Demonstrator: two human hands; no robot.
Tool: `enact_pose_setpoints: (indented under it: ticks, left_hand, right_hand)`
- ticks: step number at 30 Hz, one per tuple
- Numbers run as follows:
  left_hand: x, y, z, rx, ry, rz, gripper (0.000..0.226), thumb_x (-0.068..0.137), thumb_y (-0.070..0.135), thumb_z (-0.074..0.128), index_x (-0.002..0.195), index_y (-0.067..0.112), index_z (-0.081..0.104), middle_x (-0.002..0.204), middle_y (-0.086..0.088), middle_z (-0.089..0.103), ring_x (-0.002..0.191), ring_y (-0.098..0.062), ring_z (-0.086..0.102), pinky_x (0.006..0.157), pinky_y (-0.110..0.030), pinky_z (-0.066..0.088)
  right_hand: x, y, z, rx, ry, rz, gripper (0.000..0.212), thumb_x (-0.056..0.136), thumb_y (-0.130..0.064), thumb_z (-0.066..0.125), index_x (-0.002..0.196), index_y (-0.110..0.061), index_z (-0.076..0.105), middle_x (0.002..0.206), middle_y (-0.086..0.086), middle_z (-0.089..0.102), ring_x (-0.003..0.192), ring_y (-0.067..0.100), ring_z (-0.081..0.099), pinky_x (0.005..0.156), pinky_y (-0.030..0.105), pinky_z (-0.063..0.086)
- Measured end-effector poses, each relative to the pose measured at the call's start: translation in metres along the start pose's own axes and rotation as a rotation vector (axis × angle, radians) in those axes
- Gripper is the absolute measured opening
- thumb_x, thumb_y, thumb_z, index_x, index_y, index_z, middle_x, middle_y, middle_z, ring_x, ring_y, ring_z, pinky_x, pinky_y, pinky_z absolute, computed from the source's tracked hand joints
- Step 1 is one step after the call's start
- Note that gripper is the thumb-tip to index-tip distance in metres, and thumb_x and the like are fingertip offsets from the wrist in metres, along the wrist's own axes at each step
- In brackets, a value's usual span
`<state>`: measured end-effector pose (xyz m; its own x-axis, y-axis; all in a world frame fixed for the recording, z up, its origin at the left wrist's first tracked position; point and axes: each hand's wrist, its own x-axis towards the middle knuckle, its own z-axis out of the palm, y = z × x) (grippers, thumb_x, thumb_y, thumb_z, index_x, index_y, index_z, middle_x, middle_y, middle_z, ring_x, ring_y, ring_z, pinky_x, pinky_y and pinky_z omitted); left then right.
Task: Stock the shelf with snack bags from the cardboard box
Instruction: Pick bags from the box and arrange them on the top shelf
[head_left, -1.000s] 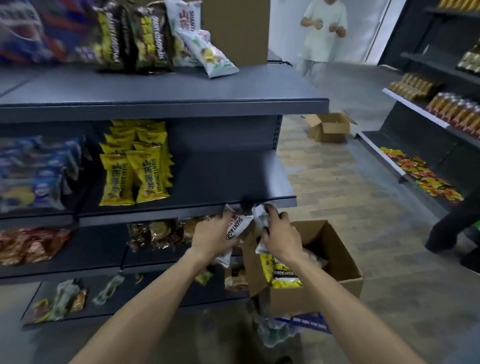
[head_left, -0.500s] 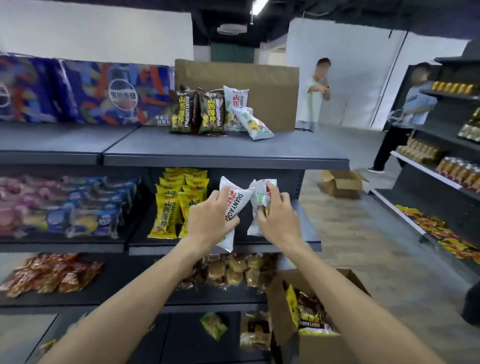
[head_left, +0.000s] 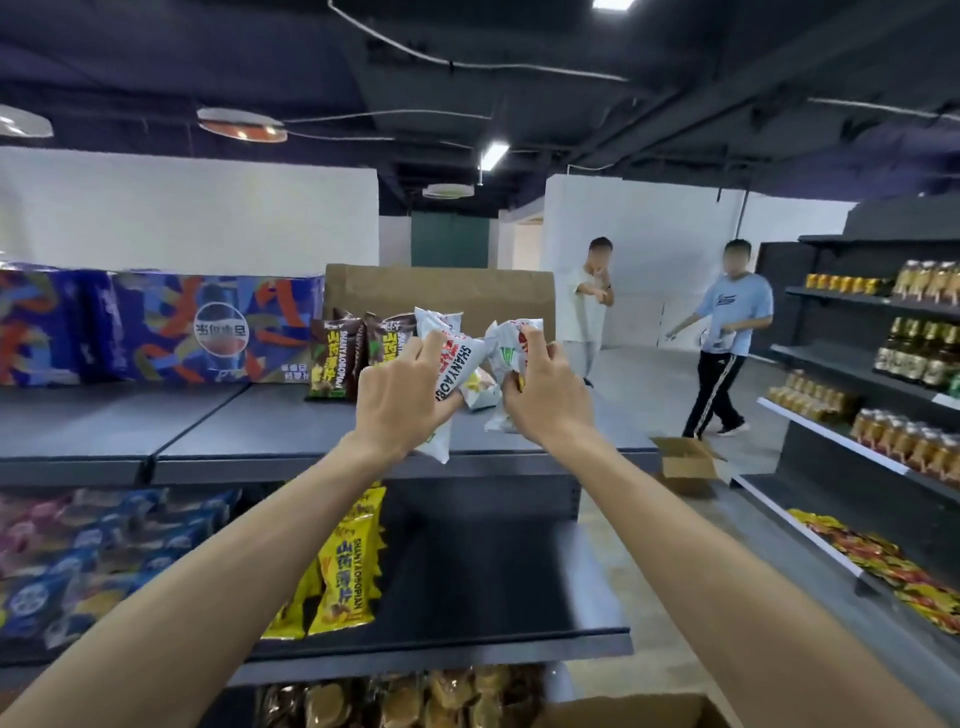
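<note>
Moved: both hands have risen from the mid shelf to the top shelf (head_left: 249, 415), each carrying its white bag up with it.
Top shelf: dark brown bags (head_left: 332, 358) stand in a row at the back, with a white bag lying beside them.
Cardboard box: box (head_left: 639, 714) sits low at the frame's bottom edge, well below the hands.
Left hand: left hand (head_left: 402, 402) grips a white snack bag (head_left: 457, 384), fingers curled round its middle.
Right hand: right hand (head_left: 548, 400) pinches a second white bag (head_left: 511, 338), crumpled in the fingers.
Risk: set down leaning, a slippery bag could topple like the fallen one, or knock over the standing row.
Position: both bags hang above the shelf's front, just before the row.
</note>
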<state>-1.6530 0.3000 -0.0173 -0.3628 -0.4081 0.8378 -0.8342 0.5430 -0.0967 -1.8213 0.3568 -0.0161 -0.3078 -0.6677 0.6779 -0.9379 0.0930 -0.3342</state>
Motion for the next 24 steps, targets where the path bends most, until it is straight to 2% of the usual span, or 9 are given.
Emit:
enact_pose_setpoints:
  ticks: [2,6,9,14,19,24]
  left_hand:
    - [0.021,0.005,0.011,0.024,0.014,-0.012,0.061,0.077,0.056,0.068,0.117,0.014,0.05,0.086,0.0,0.061,0.057,-0.021,0.059,0.045,-0.025,0.032]
    - [0.054,0.015,0.041,-0.008,0.007,-0.061,0.063,0.077,0.054,0.068,0.12,0.014,0.044,0.087,0.0,0.06,0.058,-0.022,0.059,0.045,-0.028,0.045]
    - [0.069,0.02,0.066,-0.033,0.018,-0.117,0.061,0.076,0.051,0.07,0.117,0.015,0.044,0.083,0.001,0.059,0.056,-0.022,0.058,0.045,-0.027,0.044]
    - [0.074,0.019,0.099,-0.064,0.019,-0.212,0.058,0.076,0.049,0.07,0.115,0.013,0.045,0.09,-0.002,0.062,0.059,-0.028,0.061,0.048,-0.028,0.045]
    - [0.073,0.0,0.115,-0.029,-0.017,-0.273,0.059,0.076,0.051,0.068,0.115,0.013,0.043,0.09,-0.003,0.062,0.063,-0.031,0.062,0.051,-0.03,0.043]
    - [0.079,-0.023,0.131,-0.046,-0.008,-0.274,0.06,0.075,0.053,0.07,0.112,0.014,0.044,0.086,-0.001,0.061,0.059,-0.03,0.063,0.049,-0.03,0.045]
  right_hand:
    - [0.022,0.009,-0.001,-0.018,0.009,-0.002,0.051,0.096,-0.035,0.051,0.14,-0.025,0.028,0.115,0.011,0.05,0.085,0.035,0.062,0.064,0.036,0.042]
    - [0.059,0.03,0.006,-0.021,-0.004,-0.006,0.051,0.097,-0.037,0.048,0.142,-0.023,0.028,0.117,0.011,0.048,0.09,0.036,0.061,0.065,0.034,0.039]
    - [0.082,0.052,0.02,-0.026,-0.018,-0.021,0.052,0.097,-0.036,0.049,0.143,-0.024,0.027,0.119,0.01,0.047,0.092,0.036,0.061,0.065,0.034,0.039]
    - [0.106,0.081,0.051,-0.065,-0.097,-0.034,0.053,0.098,-0.037,0.048,0.144,-0.024,0.026,0.123,0.01,0.047,0.094,0.037,0.062,0.066,0.036,0.041]
    - [0.121,0.088,0.077,-0.044,-0.11,-0.062,0.045,0.099,-0.043,0.044,0.136,-0.019,0.034,0.117,0.011,0.049,0.09,0.037,0.061,0.066,0.036,0.043]
    - [0.14,0.084,0.093,-0.052,-0.108,-0.073,0.045,0.099,-0.043,0.044,0.136,-0.021,0.033,0.119,0.011,0.048,0.089,0.037,0.062,0.065,0.037,0.045]
